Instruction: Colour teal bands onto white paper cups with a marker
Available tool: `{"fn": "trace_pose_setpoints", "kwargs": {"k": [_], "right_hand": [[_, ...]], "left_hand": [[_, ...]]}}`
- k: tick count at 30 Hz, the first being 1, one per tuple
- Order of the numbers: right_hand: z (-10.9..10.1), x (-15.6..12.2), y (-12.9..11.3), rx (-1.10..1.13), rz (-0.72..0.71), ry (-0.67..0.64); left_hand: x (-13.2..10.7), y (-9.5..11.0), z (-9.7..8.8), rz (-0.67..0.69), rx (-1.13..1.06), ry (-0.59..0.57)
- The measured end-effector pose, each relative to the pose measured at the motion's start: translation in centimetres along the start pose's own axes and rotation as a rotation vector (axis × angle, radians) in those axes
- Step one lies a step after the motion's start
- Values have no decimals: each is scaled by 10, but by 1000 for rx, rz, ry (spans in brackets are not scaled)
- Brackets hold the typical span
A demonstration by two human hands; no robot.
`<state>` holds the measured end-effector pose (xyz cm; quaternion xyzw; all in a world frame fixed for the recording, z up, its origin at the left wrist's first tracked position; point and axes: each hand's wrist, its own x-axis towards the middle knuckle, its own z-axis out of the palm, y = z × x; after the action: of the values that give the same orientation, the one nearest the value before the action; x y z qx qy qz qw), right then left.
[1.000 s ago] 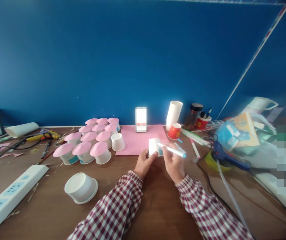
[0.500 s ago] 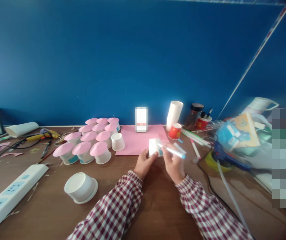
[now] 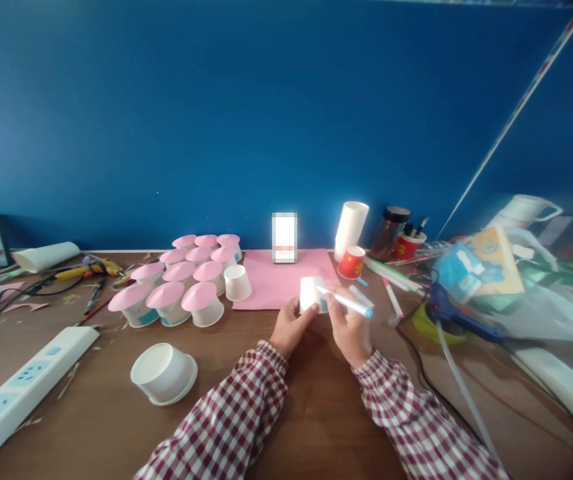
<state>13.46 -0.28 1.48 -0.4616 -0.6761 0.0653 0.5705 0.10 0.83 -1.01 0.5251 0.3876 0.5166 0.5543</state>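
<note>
My left hand (image 3: 292,327) grips a small white paper cup (image 3: 311,293) lying on its side above the wooden table (image 3: 316,413). My right hand (image 3: 350,331) pinches a white marker with a blue cap (image 3: 346,302), its tip against the cup's side where a blue patch shows. Both sleeves are red-and-white check. The cup is held over the near edge of a pink paper sheet (image 3: 276,283).
Several upturned cups with pink tops (image 3: 176,283) cluster at the left, one plain white cup (image 3: 237,282) beside them. A white tub (image 3: 163,373) and a power strip (image 3: 16,393) lie nearer left. A cup stack (image 3: 350,229), red cup (image 3: 351,262), glue gun (image 3: 453,315) and cables crowd the right.
Hands, cup and marker stay almost still; the view shifted very slightly.
</note>
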Motion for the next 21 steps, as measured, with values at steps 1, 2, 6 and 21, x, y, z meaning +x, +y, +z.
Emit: {"fn": "trace_pose_setpoints", "kwargs": {"k": [1, 2, 6, 21], "right_hand": [[0, 0, 0, -1, 2, -1], [0, 0, 1, -2, 4, -1], [0, 0, 1, 0, 3, -7], [0, 0, -1, 0, 8, -1]], "left_hand": [[0, 0, 0, 2, 4, 0], [0, 0, 0, 5, 5, 0], [1, -1, -1, 2, 8, 2], [0, -2, -1, -4, 3, -4]]}}
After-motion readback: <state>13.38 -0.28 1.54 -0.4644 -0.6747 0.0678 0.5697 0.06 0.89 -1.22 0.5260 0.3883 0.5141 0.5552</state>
